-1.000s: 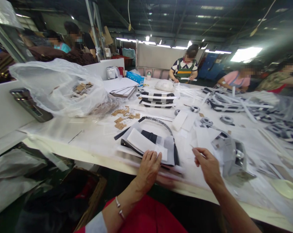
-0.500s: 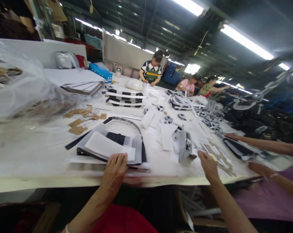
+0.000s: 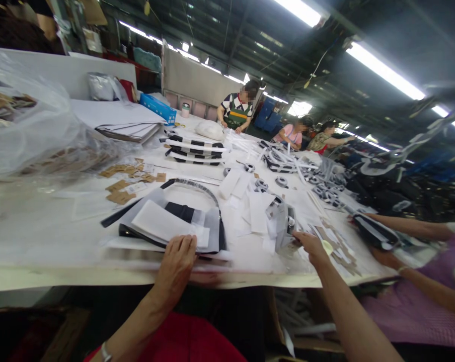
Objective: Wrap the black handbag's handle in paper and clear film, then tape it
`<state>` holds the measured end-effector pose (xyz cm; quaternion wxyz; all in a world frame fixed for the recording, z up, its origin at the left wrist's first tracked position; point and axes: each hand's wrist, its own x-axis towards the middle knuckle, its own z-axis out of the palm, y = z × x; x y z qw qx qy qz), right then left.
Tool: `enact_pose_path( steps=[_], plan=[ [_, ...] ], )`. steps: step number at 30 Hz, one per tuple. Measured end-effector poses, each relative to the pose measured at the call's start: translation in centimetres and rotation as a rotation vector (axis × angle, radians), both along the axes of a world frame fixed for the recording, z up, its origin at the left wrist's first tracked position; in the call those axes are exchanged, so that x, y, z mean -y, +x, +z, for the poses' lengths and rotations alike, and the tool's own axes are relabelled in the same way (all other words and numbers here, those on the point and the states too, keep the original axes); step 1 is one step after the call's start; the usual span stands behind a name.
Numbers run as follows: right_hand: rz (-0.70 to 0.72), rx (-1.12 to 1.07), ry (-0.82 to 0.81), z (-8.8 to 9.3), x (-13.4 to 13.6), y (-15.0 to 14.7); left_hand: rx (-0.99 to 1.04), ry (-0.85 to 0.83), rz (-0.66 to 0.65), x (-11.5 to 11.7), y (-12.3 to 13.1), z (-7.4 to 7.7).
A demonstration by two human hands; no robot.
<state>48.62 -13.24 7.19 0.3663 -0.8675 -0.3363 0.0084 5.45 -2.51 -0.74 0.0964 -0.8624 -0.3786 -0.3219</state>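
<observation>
Half-curled left hand (image 3: 176, 259) on handbag (image 3: 180, 212), right hand (image 3: 313, 247) at tape dispenser (image 3: 282, 229); grips unclear. The handbag seems soft, light: grasp its base.

The white table (image 3: 31, 236) supports: black bag (image 3: 179, 212) at left grip (image 3: 177, 260); grey device (image 3: 283, 229) at right grip (image 3: 312, 249); brown tags (image 3: 121, 196) beyond left grip.

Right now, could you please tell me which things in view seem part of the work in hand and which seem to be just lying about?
Likely in use:
black bag, by the left hand
white sheet, lying on it
grey dispenser, by the right hand

Apparently lying about:
brown tags
blue box
paper stack
</observation>
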Motion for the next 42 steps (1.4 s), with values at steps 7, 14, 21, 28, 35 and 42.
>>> enact_pose_path(
  steps=[7,14,21,28,35,42],
  plan=[
    [-0.068,-0.351,0.077,0.7,0.0,0.3,0.020,0.023,-0.012,-0.1,-0.1,0.2],
    [-0.080,-0.487,0.175,0.6,-1.0,-0.2,0.029,-0.039,-0.014,0.1,0.0,0.3],
    [-0.066,-0.468,0.303,0.7,-0.5,-0.8,0.043,-0.003,-0.009,0.0,0.0,0.5],
    [-0.117,-0.455,0.423,1.3,3.1,-2.2,0.045,0.053,-0.025,-0.1,-0.2,0.8],
    [-0.162,-0.652,0.287,-2.5,5.7,-3.1,0.026,0.041,-0.036,-0.2,-0.2,0.9],
    [-0.114,-0.514,0.026,-2.8,5.1,-2.5,0.015,-0.026,-0.005,0.4,-0.1,1.1]
  ],
)
